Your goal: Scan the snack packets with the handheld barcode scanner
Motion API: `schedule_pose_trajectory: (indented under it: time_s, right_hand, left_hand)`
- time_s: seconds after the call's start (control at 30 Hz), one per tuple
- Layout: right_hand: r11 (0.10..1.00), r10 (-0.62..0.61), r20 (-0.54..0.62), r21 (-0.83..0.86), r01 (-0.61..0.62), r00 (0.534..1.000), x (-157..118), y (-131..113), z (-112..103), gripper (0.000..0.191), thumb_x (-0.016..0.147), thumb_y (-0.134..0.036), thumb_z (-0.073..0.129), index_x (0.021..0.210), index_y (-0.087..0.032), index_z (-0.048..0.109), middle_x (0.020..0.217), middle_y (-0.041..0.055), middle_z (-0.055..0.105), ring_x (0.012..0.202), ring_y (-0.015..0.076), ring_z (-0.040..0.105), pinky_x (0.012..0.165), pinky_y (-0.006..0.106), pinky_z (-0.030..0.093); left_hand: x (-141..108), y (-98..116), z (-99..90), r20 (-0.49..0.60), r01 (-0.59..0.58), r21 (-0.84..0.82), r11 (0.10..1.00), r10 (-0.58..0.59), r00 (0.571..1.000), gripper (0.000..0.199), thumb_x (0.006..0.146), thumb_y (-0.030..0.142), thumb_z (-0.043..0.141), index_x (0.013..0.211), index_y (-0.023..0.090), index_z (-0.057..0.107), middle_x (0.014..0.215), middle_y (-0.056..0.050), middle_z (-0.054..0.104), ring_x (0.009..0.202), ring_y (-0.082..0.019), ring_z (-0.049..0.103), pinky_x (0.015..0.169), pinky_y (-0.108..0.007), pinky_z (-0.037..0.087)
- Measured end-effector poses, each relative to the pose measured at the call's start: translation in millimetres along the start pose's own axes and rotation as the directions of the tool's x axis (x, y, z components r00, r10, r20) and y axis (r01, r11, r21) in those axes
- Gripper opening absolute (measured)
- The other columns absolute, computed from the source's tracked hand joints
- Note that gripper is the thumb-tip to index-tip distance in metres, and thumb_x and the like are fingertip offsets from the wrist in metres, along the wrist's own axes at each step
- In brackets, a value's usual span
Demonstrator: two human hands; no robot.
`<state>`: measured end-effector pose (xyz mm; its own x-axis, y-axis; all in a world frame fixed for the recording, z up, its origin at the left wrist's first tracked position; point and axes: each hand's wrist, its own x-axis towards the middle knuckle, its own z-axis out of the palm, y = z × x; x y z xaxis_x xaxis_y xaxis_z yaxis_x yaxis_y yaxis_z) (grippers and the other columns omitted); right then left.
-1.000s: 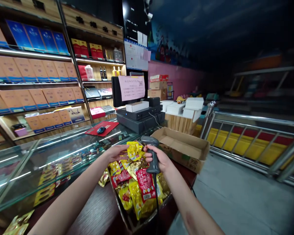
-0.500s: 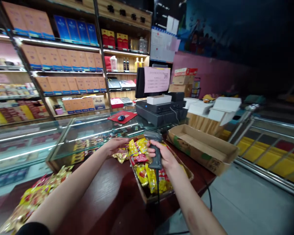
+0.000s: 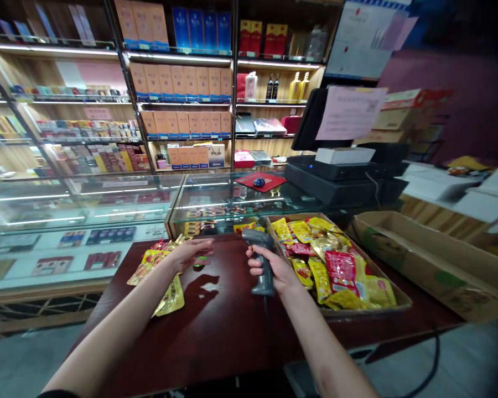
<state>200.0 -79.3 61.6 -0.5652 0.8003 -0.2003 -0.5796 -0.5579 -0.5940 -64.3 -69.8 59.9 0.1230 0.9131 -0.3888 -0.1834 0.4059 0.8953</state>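
Note:
My right hand (image 3: 269, 265) is wrapped round the grip of a dark grey barcode scanner (image 3: 263, 271), held above the dark red tabletop just left of a cardboard tray (image 3: 369, 314). The scanner's head points left. My left hand (image 3: 191, 254) has its fingers stretched out and nothing in it. It hovers beside a pile of shiny yellow and red snack packets (image 3: 151, 260), partly covering them. A small green light spot shows under its fingers. More yellow and red snack packets (image 3: 342, 271) fill the tray.
An open, long cardboard box (image 3: 431, 260) stands right of the tray. Behind are a glass display counter (image 3: 211, 199), a mouse (image 3: 259, 182) on a red mat, and a monitor (image 3: 311, 119) with a paper on it. A cable (image 3: 434, 359) hangs at the right edge.
The view has turned left. My right hand and the scanner have gone from over the tray to its left side. My left hand has moved from the tray's edge to the packet pile.

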Motion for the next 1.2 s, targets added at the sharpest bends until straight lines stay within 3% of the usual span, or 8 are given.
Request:
schedule_pose_trajectory:
  time_s: [0.2, 0.4, 0.5, 0.7, 0.8, 1.0, 1.13, 1.2]
  right_hand:
    - [0.997, 0.076, -0.064, 0.022, -0.074, 0.995, 14.7, 36.7, 0.8, 0.014, 0.074, -0.018, 0.068, 0.080, -0.013, 0.058, 0.074, -0.0003, 0.058, 0.047, 0.0024, 0.042, 0.037, 0.012, 0.031]
    - [0.993, 0.119, -0.098, 0.038, -0.116, 0.988, 16.8, 55.0, -1.8, 0.016, 0.072, -0.018, 0.070, 0.079, -0.011, 0.057, 0.071, -0.0007, 0.057, 0.047, 0.0019, 0.041, 0.037, 0.012, 0.031]
    - [0.992, 0.122, -0.084, 0.027, -0.120, 0.989, 17.6, 59.0, -5.7, 0.014, 0.075, -0.019, 0.068, 0.079, -0.013, 0.057, 0.072, -0.0009, 0.057, 0.047, 0.0021, 0.040, 0.038, 0.012, 0.031]
    - [0.992, 0.125, -0.070, 0.000, -0.125, 0.990, 15.5, 64.1, -6.6, 0.017, 0.074, -0.021, 0.070, 0.081, -0.014, 0.057, 0.073, -0.0012, 0.056, 0.048, 0.0021, 0.041, 0.040, 0.013, 0.030]
    - [0.993, 0.119, -0.075, -0.001, -0.119, 0.990, 9.7, 65.9, -2.9, 0.017, 0.074, -0.022, 0.070, 0.080, -0.014, 0.056, 0.072, -0.0018, 0.056, 0.048, 0.0019, 0.041, 0.040, 0.013, 0.029]
    - [0.994, 0.105, -0.076, 0.015, -0.104, 0.992, -5.6, 69.7, -7.4, 0.018, 0.073, -0.022, 0.071, 0.080, -0.013, 0.056, 0.072, -0.0010, 0.058, 0.047, 0.0017, 0.041, 0.039, 0.013, 0.027]
    - [0.996, 0.090, -0.087, 0.029, -0.088, 0.992, -16.1, 68.4, -16.2, 0.020, 0.073, -0.021, 0.071, 0.081, -0.013, 0.055, 0.072, -0.0014, 0.057, 0.048, 0.0015, 0.041, 0.040, 0.013, 0.028]
    - [0.996, 0.086, -0.092, 0.038, -0.083, 0.992, -21.0, 66.1, -20.0, 0.020, 0.073, -0.021, 0.071, 0.080, -0.013, 0.054, 0.071, -0.0019, 0.056, 0.047, 0.0015, 0.041, 0.040, 0.012, 0.028]
  left_hand:
    - [-0.6, -28.2, -26.9, -0.076, -0.078, 0.206, 0.975, 0.096, 0.993, 0.052, 0.061, 0.035, 0.081, 0.107, 0.014, 0.067, 0.105, -0.011, 0.067, 0.091, -0.023, 0.064, 0.065, -0.030, 0.058]
    - [12.1, -42.7, -47.4, -0.176, -0.125, 0.568, 0.814, 0.268, 0.947, 0.047, 0.070, 0.038, 0.070, 0.111, 0.015, 0.067, 0.093, -0.007, 0.071, 0.083, -0.022, 0.066, 0.058, -0.025, 0.053]
    - [14.5, -44.3, -60.9, -0.192, -0.088, 0.779, 0.621, 0.369, 0.909, 0.035, 0.075, 0.029, 0.064, 0.108, 0.016, 0.068, 0.093, -0.008, 0.072, 0.087, -0.023, 0.066, 0.072, -0.028, 0.051]
    - [5.9, -53.9, -59.8, -0.082, 0.062, 0.997, 0.055, 0.548, 0.832, 0.028, 0.080, 0.022, 0.053, 0.101, 0.017, 0.071, 0.105, -0.015, 0.065, 0.107, -0.029, 0.055, 0.091, -0.034, 0.041]
    - [2.0, -63.7, -48.9, -0.024, 0.074, 0.995, -0.069, 0.551, 0.834, 0.028, 0.084, 0.016, 0.044, 0.091, 0.012, 0.071, 0.098, -0.019, 0.063, 0.107, -0.031, 0.052, 0.089, -0.036, 0.041]
    - [-3.4, -83.7, -31.0, 0.057, -0.041, 0.998, -0.041, 0.553, 0.831, 0.034, 0.082, 0.006, 0.040, 0.098, 0.016, 0.068, 0.094, -0.015, 0.064, 0.100, -0.027, 0.055, 0.087, -0.034, 0.040]
    - [-4.1, -92.5, -16.0, 0.107, -0.200, 0.974, 0.101, 0.576, 0.810, 0.032, 0.086, 0.016, 0.044, 0.109, 0.022, 0.065, 0.097, -0.010, 0.066, 0.097, -0.024, 0.058, 0.087, -0.032, 0.041]
    - [-2.0, -96.0, -7.6, 0.104, -0.295, 0.933, 0.206, 0.630, 0.770, 0.030, 0.087, 0.021, 0.046, 0.109, 0.024, 0.065, 0.101, -0.009, 0.066, 0.098, -0.023, 0.059, 0.089, -0.031, 0.041]
